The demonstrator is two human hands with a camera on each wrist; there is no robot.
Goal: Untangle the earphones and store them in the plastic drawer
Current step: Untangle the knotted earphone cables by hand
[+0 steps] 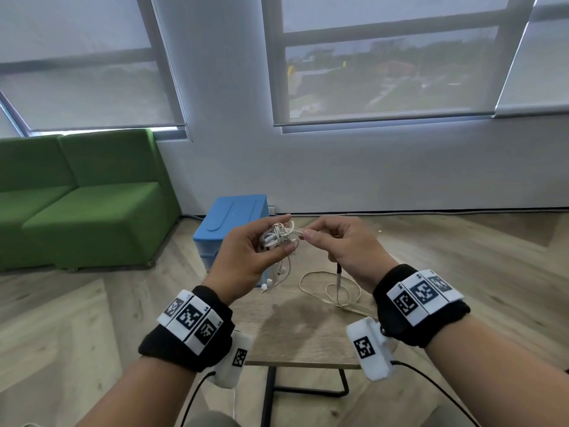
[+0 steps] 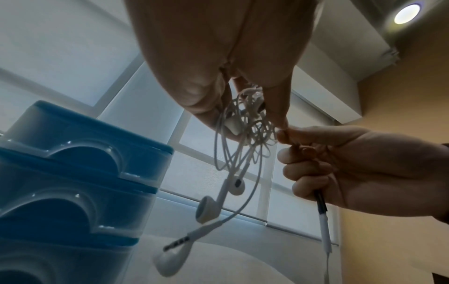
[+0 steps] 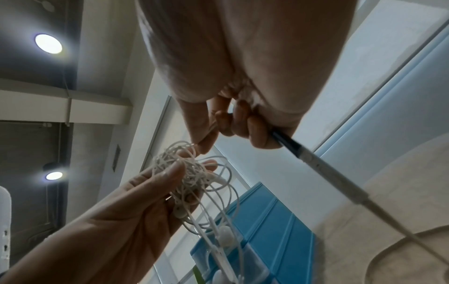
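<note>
A tangle of white earphones [image 1: 275,237] sits in my left hand [image 1: 286,234], held between thumb and fingers above the small wooden table [image 1: 308,331]. Several earbuds [image 2: 234,186] and a jack plug [image 2: 179,242] dangle below it. My right hand [image 1: 307,233] pinches one strand at the tangle's right edge. Its lower fingers also grip a second cable with a black-and-white stick-shaped piece [image 1: 339,274], whose loops [image 1: 331,292] lie on the table. The blue plastic drawer unit [image 1: 234,218] stands just behind the hands, its drawers [image 2: 73,173] closed.
A green sofa [image 1: 77,195] stands at the left against the window wall. Wood-look floor surrounds the table, whose black metal leg frame [image 1: 308,392] shows below its near edge. Black wires run from both wrist cameras.
</note>
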